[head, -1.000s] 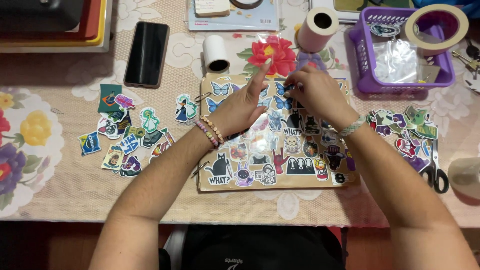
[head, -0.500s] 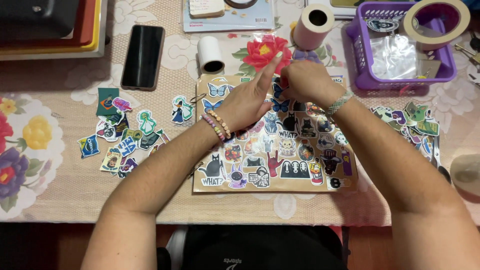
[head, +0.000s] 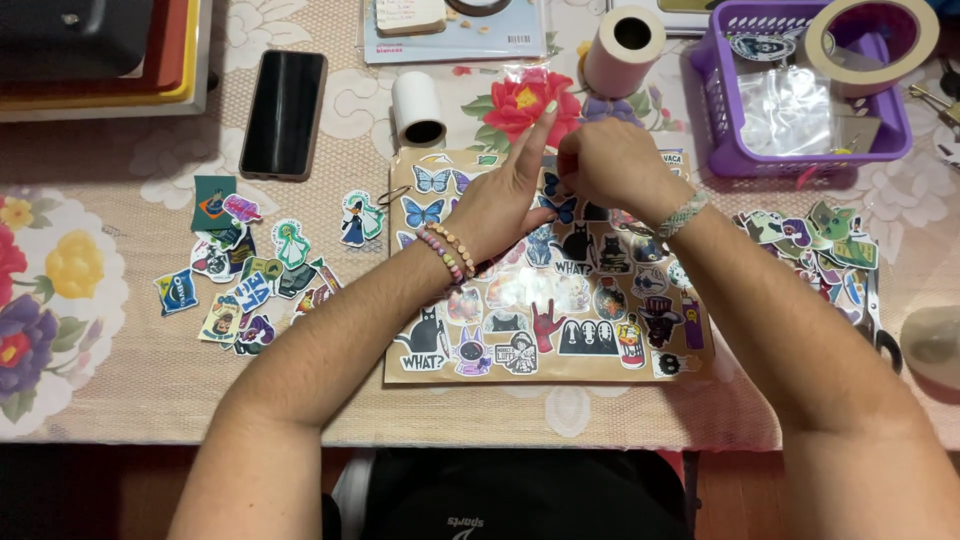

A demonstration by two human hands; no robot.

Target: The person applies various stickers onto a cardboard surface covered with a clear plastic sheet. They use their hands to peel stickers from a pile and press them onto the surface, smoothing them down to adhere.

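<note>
Both hands point(head: 565, 185) seemingly on sticker-covered brown board point(head: 545, 365)

Both my forearms rise from the bottom corners of the frame and converge just above its centre. My left hand point(head: 497, 200) lies palm-down and flat, its index finger stretched straight toward the top of the frame, a beaded bracelet on the wrist. My right hand point(head: 612, 165) sits just beside it, touching it, curled loosely with the fingers point(head: 572, 172) bent in toward the left hand's fingertips. A woven band circles the right wrist. Whether the right fingers pinch anything, I cannot tell.
</note>
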